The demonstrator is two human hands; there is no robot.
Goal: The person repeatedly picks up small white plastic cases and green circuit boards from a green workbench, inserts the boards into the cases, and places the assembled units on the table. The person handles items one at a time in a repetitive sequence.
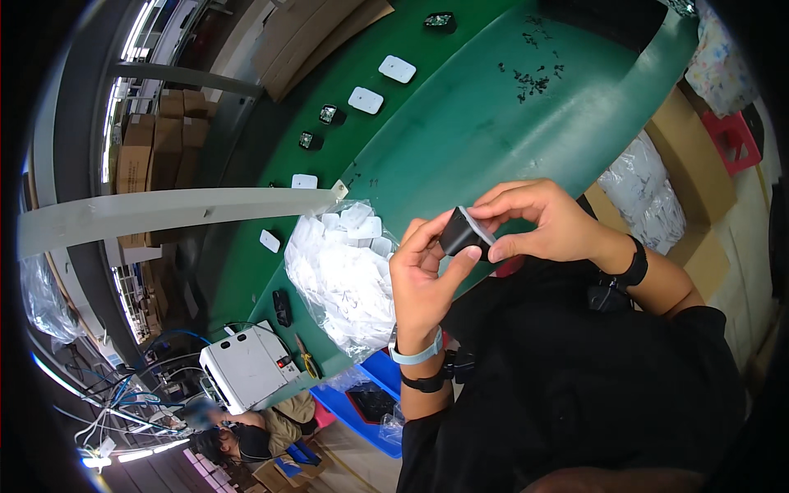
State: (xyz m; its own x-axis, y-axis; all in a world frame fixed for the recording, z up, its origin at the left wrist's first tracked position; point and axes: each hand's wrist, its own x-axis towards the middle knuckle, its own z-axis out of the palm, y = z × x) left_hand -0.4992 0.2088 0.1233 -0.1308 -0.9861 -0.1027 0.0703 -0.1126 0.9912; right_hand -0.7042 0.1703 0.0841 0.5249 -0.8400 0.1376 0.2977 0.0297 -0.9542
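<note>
Over the near edge of the green work surface (427,156), both hands hold a small black housing (457,233) with a pale plate (479,224) along its right side. My left hand (426,275) is closed round the left and lower part of the housing, its thumb in front. My right hand (538,220) pinches the plate's side between thumb and fingers. The plate lies against the housing, but I cannot tell if it is fixed. Left of my left hand is a clear plastic bag (341,283) full of white plates.
White plates (366,100) and black housings with circuit boards (329,114) line the green belt (460,33). Small black parts (532,82) lie scattered. A metal bar (189,212) crosses left. Pliers (306,358) lie by a white machine (249,370). An open carton (699,156) stands right.
</note>
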